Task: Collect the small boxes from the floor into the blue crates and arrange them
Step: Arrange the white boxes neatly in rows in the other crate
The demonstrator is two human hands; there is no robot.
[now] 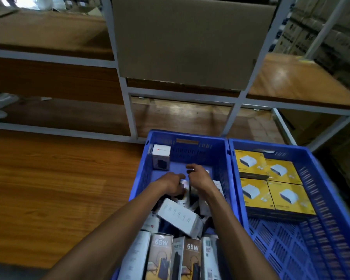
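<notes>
Both my forearms reached forward and down into the left blue crate, wrists close together over a jumble of small boxes. My left hand lay knuckles-up with its fingers curled down onto a small white box in the heap; blur kept me from telling whether they truly gripped it. My right hand sat just beside it, fingers bent and thumb tucked, seemingly touching the boxes beneath, though I could not tell if it held one.

Most boxes in that crate were smooth printed cardboard: a long white box lay tilted across the pile, a row of upright cartons marked 65W stood along the near end, and one small white cube-like box stood alone in the far left corner.

Touching it on the right, a second blue crate of rigid perforated plastic held four flat yellow boxes packed edge to edge at its far end. Both crates sat on a glossy wood-grain floor before a white metal shelf frame carrying a plain brown cardboard carton.
</notes>
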